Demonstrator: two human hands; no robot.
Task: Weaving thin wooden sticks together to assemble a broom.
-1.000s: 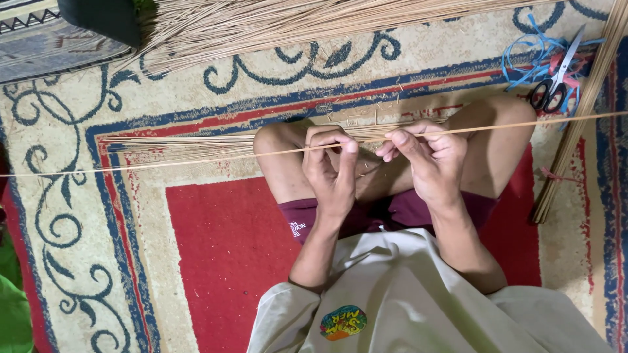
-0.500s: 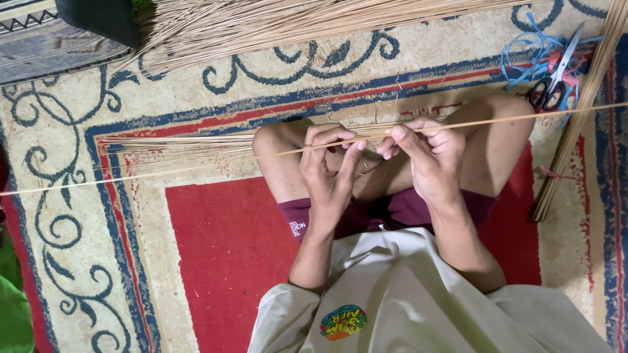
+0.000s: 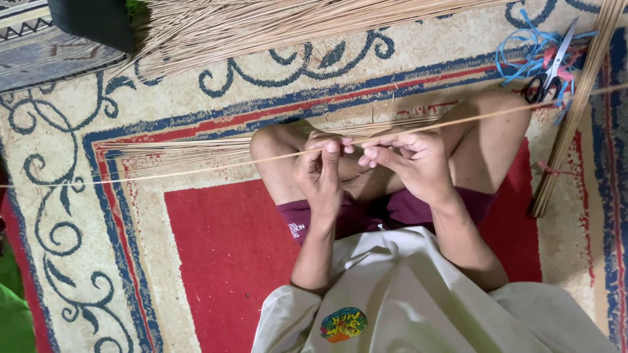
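Centrally, both hands, left hand (image 3: 320, 173) and right hand (image 3: 413, 160), pinched on thin stick (image 3: 196, 168), scissors (image 3: 548, 72) well apart, open carpet (image 3: 216, 261) leftward

Cut off and hidden

Long thin stick (image 3: 196, 170) running past both side edges; scissors (image 3: 548, 72) partly under blue ribbon (image 3: 517, 46).

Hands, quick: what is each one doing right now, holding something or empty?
Left hand: closed, pinching the long thin stick.
Right hand: closed, fingers pinching the same stick.
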